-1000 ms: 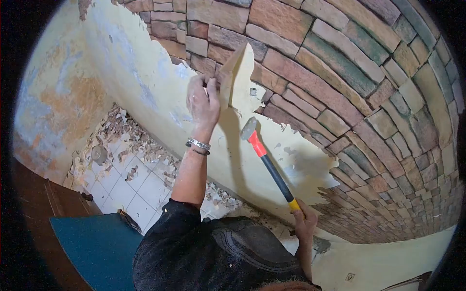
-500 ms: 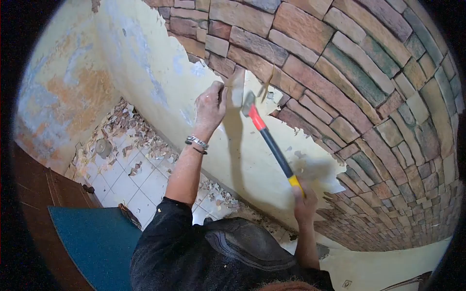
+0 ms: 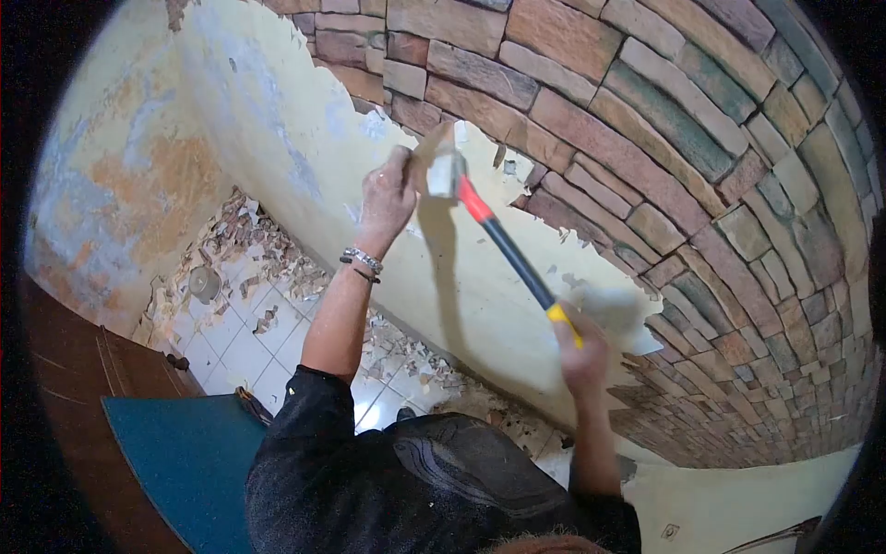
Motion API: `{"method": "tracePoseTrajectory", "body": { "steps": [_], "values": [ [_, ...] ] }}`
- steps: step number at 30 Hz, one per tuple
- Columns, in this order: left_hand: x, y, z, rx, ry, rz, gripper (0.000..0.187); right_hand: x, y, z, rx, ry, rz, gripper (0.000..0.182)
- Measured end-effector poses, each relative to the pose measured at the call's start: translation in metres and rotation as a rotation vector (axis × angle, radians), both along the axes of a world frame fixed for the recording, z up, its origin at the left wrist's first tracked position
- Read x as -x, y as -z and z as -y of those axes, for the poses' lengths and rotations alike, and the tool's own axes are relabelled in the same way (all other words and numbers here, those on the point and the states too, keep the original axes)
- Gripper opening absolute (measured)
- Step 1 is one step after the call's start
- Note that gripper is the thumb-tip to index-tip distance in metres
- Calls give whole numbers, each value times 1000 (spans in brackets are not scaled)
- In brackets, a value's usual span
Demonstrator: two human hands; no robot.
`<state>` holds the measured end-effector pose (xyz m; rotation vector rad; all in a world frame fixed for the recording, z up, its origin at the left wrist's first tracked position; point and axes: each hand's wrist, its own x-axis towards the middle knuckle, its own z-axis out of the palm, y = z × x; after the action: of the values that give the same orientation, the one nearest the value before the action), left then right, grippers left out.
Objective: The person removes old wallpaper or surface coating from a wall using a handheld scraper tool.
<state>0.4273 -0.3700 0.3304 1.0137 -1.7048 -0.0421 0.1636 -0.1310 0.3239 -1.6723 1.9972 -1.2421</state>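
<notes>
In the head view my right hand [image 3: 584, 355] grips the yellow end of a long-handled scraper [image 3: 517, 254]. Its handle is red, black and yellow, and its pale flat head is smeared by motion near the wall. My left hand [image 3: 388, 198], fingers closed, pinches a loose brownish flap of wallpaper [image 3: 431, 148] just left of the scraper's head. Brick-pattern wallpaper [image 3: 637, 175] covers the upper wall and ends in a ragged torn edge. Below it shows bare cream wall [image 3: 388, 249].
Torn paper scraps [image 3: 245, 235] litter the white tiled floor [image 3: 277, 346] along the wall. A round grey object [image 3: 204, 283] sits in the corner. At the lower left are a teal panel [image 3: 185, 462] and a brown wooden door [image 3: 65, 369].
The scraper's head has moved left and slightly up, close to the flap. My left hand has shifted slightly left; my right hand has moved slightly right and down.
</notes>
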Motion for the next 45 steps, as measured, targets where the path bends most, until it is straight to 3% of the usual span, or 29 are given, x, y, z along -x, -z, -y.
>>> {"method": "tracePoseTrajectory", "body": {
  "steps": [9,13,15,17,19,20,23,25,26,27,28,29,30,32,35,38,40,43,45],
  "values": [
    [-18,-19,2,-22,-55,-13,8,34,30,-32,-1,18,152,27],
    [-28,-13,1,49,-74,3,9,-17,15,31,104,-108,177,29],
    [-57,-16,6,162,-178,-163,9,-36,13,52,79,-127,115,29],
    [-117,-11,2,205,-384,-141,12,-34,28,57,26,-156,80,33],
    [-175,-2,-17,-91,-540,-132,18,-20,37,31,4,-165,185,32],
    [-207,16,-21,-161,-551,-94,21,-13,43,17,-15,-174,298,31],
    [-264,104,-36,-375,-600,14,28,17,65,-31,-11,-98,122,37],
    [-270,164,-53,-335,-569,289,32,34,75,-58,-55,-64,118,39],
    [-275,199,-55,-763,-589,306,38,33,59,-71,-66,-1,33,41],
    [-243,183,-78,-765,-462,223,37,30,49,-79,-79,62,-51,42],
    [-230,197,-84,-693,-467,301,29,27,45,-81,-86,69,-50,42],
    [-230,232,-81,-710,-385,220,22,23,43,-80,-125,85,-173,43],
    [-207,221,-86,-698,-328,205,22,18,41,-79,-168,102,-294,43],
    [-181,226,-77,-610,-350,397,26,-7,40,-55,-143,92,-254,43],
    [-187,202,-73,-730,-346,284,29,-14,27,-62,-162,112,-256,43],
    [-257,237,-82,-929,-523,315,27,-5,29,-66,-128,155,-270,42],
    [-277,267,-93,-723,-542,356,22,-4,31,-74,-84,160,-260,41],
    [-303,319,-90,-699,-543,530,22,-4,28,-79,-121,171,-292,41],
    [-272,271,-100,-821,-504,488,23,11,28,-87,-77,161,-318,39]
  ]
}}
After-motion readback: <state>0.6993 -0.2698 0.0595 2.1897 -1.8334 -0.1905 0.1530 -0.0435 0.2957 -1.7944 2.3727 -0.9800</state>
